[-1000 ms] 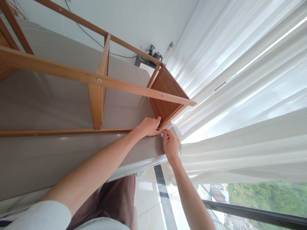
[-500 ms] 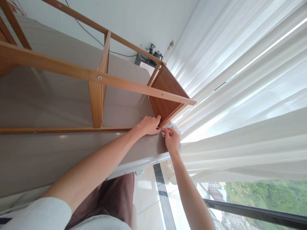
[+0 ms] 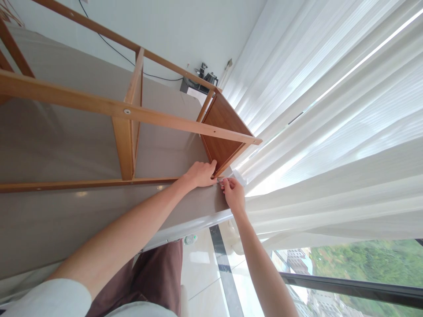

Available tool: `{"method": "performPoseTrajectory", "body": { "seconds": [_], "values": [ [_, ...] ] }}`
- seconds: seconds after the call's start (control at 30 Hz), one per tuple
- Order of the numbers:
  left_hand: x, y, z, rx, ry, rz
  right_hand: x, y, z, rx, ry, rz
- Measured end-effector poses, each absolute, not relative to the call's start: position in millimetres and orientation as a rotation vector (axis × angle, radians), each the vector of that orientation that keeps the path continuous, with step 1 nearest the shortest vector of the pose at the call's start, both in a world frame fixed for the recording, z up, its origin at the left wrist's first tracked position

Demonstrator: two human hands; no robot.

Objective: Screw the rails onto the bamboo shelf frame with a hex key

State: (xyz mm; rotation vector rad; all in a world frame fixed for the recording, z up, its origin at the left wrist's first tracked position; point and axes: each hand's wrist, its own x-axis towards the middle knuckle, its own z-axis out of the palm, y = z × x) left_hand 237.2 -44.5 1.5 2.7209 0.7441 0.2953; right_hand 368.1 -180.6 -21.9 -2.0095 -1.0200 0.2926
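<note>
A wooden shelf frame (image 3: 148, 115) lies on its side on a grey-covered surface. At its near right corner, my left hand (image 3: 200, 173) grips the lower rail beside the brown end panel (image 3: 224, 127), thumb on the inner side. Just right of it, my right hand (image 3: 234, 193) is closed in a pinch on a small, thin metal piece, its tip at the rail's end. Fingers cover most of that piece, so its exact kind cannot be made out.
The grey surface (image 3: 82, 220) ends in a rounded edge near my right hand. White curtains (image 3: 313, 132) hang close on the right. Beyond the frame, a dark kettle (image 3: 211, 78) stands on a small cabinet. A bottle (image 3: 190, 239) is on the tiled floor below.
The view has shifted slightly, moving the frame a little left in the picture. My right hand's fingers have turned slightly around the small metal piece; my left hand keeps its grip.
</note>
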Motion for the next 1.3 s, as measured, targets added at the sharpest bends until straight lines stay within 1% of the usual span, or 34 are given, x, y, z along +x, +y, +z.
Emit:
{"method": "performPoseTrajectory", "body": {
  "seconds": [0.3, 0.57, 0.77, 1.07, 1.3],
  "values": [
    [237.8, -43.6, 1.0, 2.743, 0.726, 0.314, 350.2, -183.6, -23.3, -2.096, -1.227, -0.026],
    [238.6, -43.3, 0.1, 2.725, 0.733, 0.304, 351.1, -183.3, -26.5, -2.082, -1.391, -0.152],
    [237.2, -43.9, 1.2, 2.714, 0.725, 0.302, 351.1, -180.5, -25.8, -2.066, -1.475, -0.186],
    [236.9, -43.5, 0.3, 2.721, 0.732, 0.313, 344.4, -181.7, -20.5, -2.070, -1.330, -0.083],
    [240.3, -43.0, -2.6, 2.717, 0.749, 0.297, 364.3, -172.5, -17.2, -2.081, -1.055, 0.217]
  ]
}}
